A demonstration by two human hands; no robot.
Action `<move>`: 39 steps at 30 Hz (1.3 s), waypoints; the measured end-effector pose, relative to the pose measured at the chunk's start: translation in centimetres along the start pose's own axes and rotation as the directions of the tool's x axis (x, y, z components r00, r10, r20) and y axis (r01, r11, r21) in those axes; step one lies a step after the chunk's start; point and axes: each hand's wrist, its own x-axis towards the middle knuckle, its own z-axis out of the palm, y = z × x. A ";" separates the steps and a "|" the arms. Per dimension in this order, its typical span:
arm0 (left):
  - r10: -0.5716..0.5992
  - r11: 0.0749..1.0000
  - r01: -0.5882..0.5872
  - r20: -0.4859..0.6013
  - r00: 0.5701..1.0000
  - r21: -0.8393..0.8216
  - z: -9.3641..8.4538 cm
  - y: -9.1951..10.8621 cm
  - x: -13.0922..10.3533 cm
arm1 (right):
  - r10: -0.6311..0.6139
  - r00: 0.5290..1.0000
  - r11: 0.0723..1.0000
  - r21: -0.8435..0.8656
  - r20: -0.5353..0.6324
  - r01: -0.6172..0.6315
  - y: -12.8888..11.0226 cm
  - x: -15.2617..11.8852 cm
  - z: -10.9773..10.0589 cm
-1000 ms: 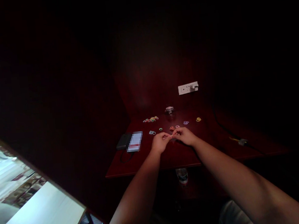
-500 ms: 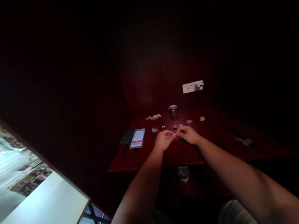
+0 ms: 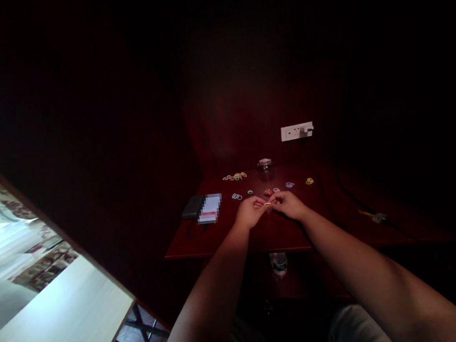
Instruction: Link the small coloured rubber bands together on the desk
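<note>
A small yellow hair tie is pinched between the fingertips of both hands, just above the dark red table. My left hand grips its left side and my right hand its right side. Right behind my fingers lie orange hair ties and pink ones. A green hair tie and light blue ones are to the left. Purple hair ties and yellow ones rest to the right. A mixed pile of hair ties sits farther back.
A clear lidded jar stands at the back of the table. On the left are a phone and a black case-like object. A cable with a connector lies right. Below the edge is a plastic bottle.
More of the yellow hair tie shows between my fingertips, which are slightly farther apart. The view has shifted a little; the things on the table stay put.
</note>
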 end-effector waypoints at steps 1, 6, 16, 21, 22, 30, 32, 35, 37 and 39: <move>-0.005 1.000 0.005 0.002 1.000 0.002 0.0 0.0 0.0 | 0.000 1.000 1.000 -0.001 0.000 0.000 0.0 0.0 0.0; 0.013 1.000 -0.013 0.002 1.000 0.015 -0.1 0.2 0.0 | -0.001 1.000 1.000 0.006 0.000 0.001 -0.1 0.0 0.0; -0.015 0.999 0.015 0.000 1.000 0.046 -0.3 0.4 -0.2 | 0.045 0.999 0.998 -0.037 -0.019 -0.045 0.4 0.0 0.1; -0.021 0.995 0.023 -0.020 1.000 0.092 -0.5 0.8 -0.3 | 0.043 0.998 0.995 -0.090 -0.045 -0.046 0.3 -0.1 0.0; -0.025 0.995 0.026 -0.018 1.000 0.094 -0.5 0.9 -0.3 | 0.050 0.998 0.994 -0.090 -0.049 -0.054 0.3 -0.1 -0.1; -0.017 0.994 0.019 -0.026 1.000 0.104 -0.5 1.2 -0.4 | 0.011 1.000 0.999 -0.033 -0.013 -0.011 0.1 0.0 0.0; -0.012 0.995 0.015 -0.037 0.999 0.101 -0.5 1.2 -0.4 | -0.008 1.000 1.000 -0.015 -0.016 0.008 -0.1 -0.1 0.0; -0.018 0.996 0.021 -0.039 0.999 0.084 -0.4 1.1 -0.3 | -0.014 1.000 1.000 0.006 -0.023 0.014 -0.2 -0.2 0.0; -0.025 0.998 0.026 -0.027 0.999 0.065 -0.3 0.8 -0.3 | -0.008 1.000 1.000 0.006 -0.026 0.008 -0.1 -0.2 0.0; -0.030 0.998 0.031 -0.021 0.999 0.050 -0.1 0.5 -0.2 | -0.007 0.999 1.000 -0.001 -0.032 0.007 0.0 -0.2 0.0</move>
